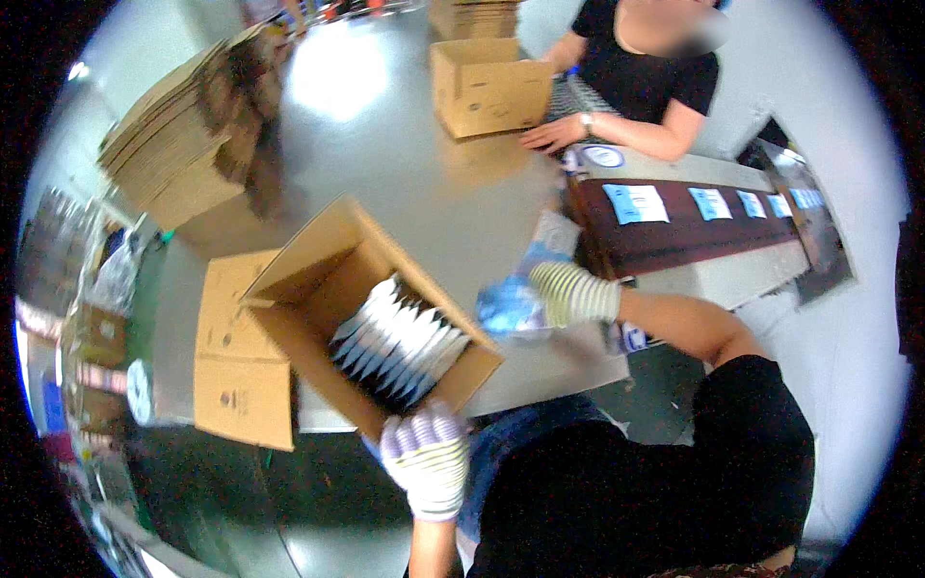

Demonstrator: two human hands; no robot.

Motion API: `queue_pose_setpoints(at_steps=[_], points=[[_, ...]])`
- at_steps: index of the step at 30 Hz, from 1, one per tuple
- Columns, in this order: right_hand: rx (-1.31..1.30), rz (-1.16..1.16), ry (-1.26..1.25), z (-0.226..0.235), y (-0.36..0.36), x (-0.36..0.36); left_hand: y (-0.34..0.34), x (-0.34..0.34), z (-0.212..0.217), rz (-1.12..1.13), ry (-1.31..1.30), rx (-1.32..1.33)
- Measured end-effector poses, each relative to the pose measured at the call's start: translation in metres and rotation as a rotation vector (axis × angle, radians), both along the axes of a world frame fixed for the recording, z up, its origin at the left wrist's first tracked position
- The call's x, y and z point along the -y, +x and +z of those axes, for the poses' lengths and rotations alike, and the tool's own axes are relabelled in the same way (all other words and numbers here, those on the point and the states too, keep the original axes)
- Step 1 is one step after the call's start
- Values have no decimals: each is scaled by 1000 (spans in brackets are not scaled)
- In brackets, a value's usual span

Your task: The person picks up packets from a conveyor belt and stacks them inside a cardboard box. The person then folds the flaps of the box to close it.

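An open cardboard box (289, 328) stands tilted on the table in front of me, with a row of white and dark packets (400, 342) standing on edge inside. My left hand (426, 462), in a striped glove, is closed over the box's near edge. To the right of the box, my right hand (575, 294), gloved alike, is closed on a blue packet (509, 306). Motion smears that packet, so I cannot tell whether it is one or a few together.
Blue-and-white packets (636, 203) lie spaced along a dark conveyor belt (674, 246) at the right. Across the table, a co-worker's hand (554, 133) rests near another open box (491, 96). A flattened carton (241, 356) lies left of my box, and stacked cardboard (178, 135) rises behind it.
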State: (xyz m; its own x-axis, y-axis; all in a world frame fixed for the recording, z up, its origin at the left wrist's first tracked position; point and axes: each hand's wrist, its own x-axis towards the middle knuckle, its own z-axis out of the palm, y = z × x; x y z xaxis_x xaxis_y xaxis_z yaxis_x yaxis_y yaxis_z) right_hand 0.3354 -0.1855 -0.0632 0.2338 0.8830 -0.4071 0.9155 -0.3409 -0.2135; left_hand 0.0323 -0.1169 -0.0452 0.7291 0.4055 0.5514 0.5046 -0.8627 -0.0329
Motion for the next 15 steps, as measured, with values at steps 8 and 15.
queue_pose_setpoints(at_steps=[8,15], points=[[-1120,301,809,137,-38,-76,-3,1,8,-6,51,-46],[403,552,465,131,-119,-188,3,11,11,-27,77,-7]])
